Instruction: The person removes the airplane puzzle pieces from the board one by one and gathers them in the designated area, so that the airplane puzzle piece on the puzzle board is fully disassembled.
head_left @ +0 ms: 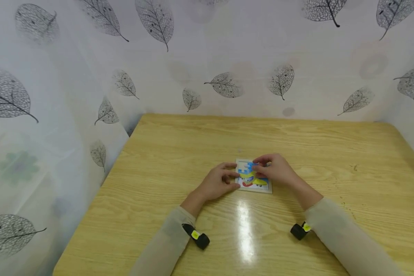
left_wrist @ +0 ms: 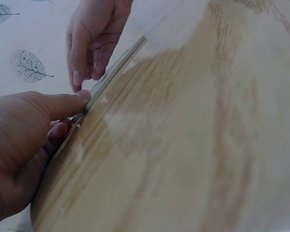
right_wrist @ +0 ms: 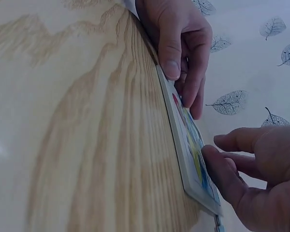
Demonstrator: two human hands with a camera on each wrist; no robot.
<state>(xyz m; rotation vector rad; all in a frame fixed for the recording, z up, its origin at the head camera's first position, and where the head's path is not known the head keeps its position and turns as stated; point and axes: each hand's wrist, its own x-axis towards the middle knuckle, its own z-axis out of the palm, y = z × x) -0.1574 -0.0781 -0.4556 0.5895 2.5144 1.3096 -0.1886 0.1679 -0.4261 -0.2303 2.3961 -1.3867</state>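
Note:
A small jigsaw puzzle [head_left: 253,184] in a pale frame lies flat on the table, showing a blue, yellow and red cartoon picture. Part of its upper left is bare, pale board. My left hand [head_left: 217,182] holds the frame at its left side, thumb at the near corner and fingers along the edge; the thumb [left_wrist: 70,105] also shows in the left wrist view. Over the puzzle's upper right is my right hand [head_left: 277,168], thumb and forefinger apart. In the right wrist view its thumb [right_wrist: 224,176] touches the picture. No piece shows between those fingers, which partly cover the picture.
The wooden table [head_left: 179,145] reaches back to a pale curtain [head_left: 248,50] printed with grey leaves. Another stretch of curtain hangs along the left side. Black straps with small dark cameras sit on both sleeved wrists. A small bluish thing [right_wrist: 219,226] shows just past the frame's corner.

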